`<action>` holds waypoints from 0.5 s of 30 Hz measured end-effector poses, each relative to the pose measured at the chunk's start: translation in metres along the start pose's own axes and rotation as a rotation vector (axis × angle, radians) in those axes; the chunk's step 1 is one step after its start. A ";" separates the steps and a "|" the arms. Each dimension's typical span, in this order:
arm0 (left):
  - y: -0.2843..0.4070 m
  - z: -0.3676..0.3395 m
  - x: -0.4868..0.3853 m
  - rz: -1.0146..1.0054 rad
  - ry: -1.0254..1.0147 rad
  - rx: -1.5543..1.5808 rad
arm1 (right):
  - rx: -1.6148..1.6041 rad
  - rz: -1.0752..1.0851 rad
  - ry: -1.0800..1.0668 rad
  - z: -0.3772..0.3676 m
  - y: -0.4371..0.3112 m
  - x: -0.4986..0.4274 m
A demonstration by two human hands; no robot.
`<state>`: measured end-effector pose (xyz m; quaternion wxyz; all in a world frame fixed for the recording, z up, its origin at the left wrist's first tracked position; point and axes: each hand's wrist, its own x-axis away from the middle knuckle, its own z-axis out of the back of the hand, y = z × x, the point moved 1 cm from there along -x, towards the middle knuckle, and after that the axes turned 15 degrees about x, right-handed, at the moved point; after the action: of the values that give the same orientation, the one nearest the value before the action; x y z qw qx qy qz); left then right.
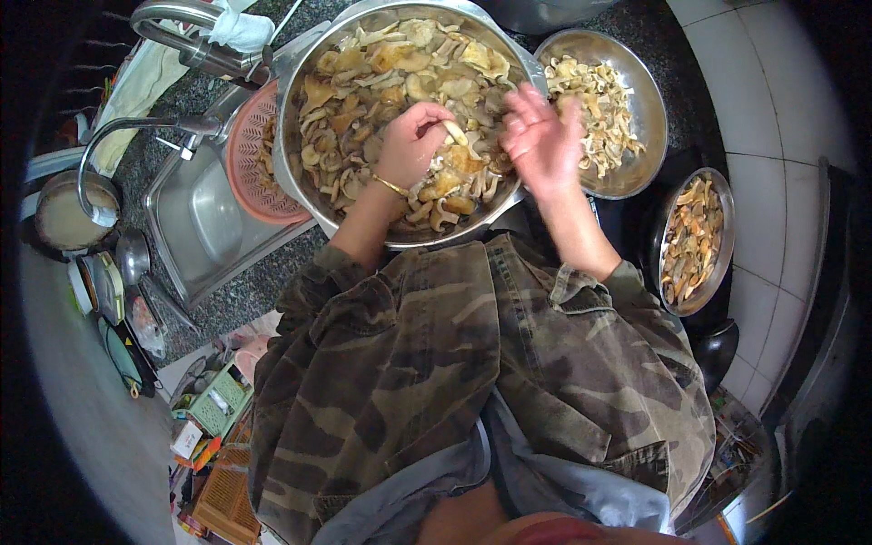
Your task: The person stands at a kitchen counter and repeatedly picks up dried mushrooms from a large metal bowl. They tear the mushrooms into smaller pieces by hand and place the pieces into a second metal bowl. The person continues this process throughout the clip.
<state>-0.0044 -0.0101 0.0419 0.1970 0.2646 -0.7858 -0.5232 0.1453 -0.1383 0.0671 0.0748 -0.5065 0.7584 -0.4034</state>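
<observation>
A large metal basin (pixel 289 146) holds water and many mushroom pieces (pixel 354 122). Over its near part my left hand (pixel 413 144), with a gold-coloured bracelet at the wrist, pinches a pale mushroom piece (pixel 455 132) between thumb and fingers. My right hand (pixel 543 139), slightly blurred, is raised over the basin's right rim with its fingers spread; nothing shows in it. Just right of that hand stands a round metal bowl (pixel 650 102) with cut mushroom pieces (pixel 603 129). Farther right, a second metal bowl (pixel 727 238) holds browner pieces (pixel 691 238).
Left of the basin, a pink plastic colander (pixel 248 177) with mushroom pieces sits over a metal sink (pixel 211 218). Two taps (pixel 146 124) reach over this side. A pot of cloudy liquid (pixel 75 218) and a metal ladle (pixel 135 257) lie farther left on the speckled counter (pixel 262 269).
</observation>
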 end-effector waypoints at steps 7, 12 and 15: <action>0.002 -0.002 0.010 -0.119 0.108 -0.166 | 0.424 -0.345 -0.201 -0.023 0.031 -0.008; -0.004 0.004 0.016 0.061 0.220 0.002 | 0.483 -0.302 -0.126 -0.019 0.042 -0.016; -0.010 0.009 0.014 0.144 0.183 0.005 | 0.561 -0.274 -0.092 -0.015 0.048 -0.021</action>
<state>-0.0189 -0.0157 0.0298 0.3045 0.2548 -0.7828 -0.4792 0.1135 -0.1055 0.0381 0.1909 -0.5812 0.5379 -0.5800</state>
